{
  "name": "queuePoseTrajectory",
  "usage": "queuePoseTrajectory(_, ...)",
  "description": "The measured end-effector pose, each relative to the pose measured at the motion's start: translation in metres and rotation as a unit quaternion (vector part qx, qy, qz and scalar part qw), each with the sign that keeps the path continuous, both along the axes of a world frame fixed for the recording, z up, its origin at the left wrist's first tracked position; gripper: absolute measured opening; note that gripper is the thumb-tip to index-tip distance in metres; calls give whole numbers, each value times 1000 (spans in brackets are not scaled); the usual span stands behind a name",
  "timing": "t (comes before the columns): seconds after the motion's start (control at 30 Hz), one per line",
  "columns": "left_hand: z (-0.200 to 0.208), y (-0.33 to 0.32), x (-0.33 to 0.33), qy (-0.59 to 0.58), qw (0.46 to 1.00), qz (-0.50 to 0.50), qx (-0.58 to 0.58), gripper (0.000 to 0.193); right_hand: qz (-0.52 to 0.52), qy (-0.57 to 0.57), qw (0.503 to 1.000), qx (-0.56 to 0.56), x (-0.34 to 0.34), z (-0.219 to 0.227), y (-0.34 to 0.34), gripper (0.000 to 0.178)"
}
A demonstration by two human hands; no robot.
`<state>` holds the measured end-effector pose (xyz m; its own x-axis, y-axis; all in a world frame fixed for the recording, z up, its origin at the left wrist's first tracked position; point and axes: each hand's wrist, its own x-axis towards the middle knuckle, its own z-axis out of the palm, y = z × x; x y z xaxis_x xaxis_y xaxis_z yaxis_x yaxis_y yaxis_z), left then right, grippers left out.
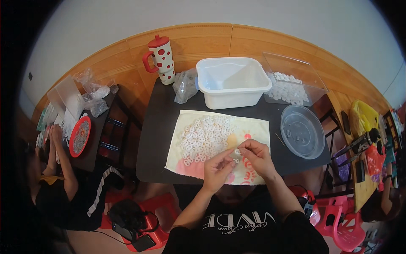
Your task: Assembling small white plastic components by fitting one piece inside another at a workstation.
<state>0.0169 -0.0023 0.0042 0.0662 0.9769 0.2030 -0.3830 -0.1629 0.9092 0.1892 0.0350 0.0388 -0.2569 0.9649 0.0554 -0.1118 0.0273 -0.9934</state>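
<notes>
Over the front right part of a cream cloth (171, 152), my left hand (218, 170) and my right hand (256, 158) are close together. Fingertips of the left pinch a small white plastic piece (235, 161). Another small white piece (237, 151) is between the right thumb and forefinger. Fingers partly cover both pieces, so their full shape cannot be made out. To the left of my hands, a heap of small white double-ring pieces (203, 139) is spread on the cloth.
Behind the cloth stand a white plastic tub (234, 99), a crumpled clear bag (185, 86) and a red-dotted tumbler (163, 59). At right are a round clear dish (302, 148) with small dark bits and a clear bin (315, 86) of white pieces. Another person works at a left table.
</notes>
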Motion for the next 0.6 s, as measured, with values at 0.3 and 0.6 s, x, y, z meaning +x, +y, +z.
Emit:
queuePoseTrajectory(0.3,-2,1,-1,-1,1000,0,-2,40,21,-21,999,39,-3,0,-5,9)
queuePoseTrajectory(0.6,-3,1,-1,-7,1000,13,-14,36,41,-123,975,183,-3,5,-5,13)
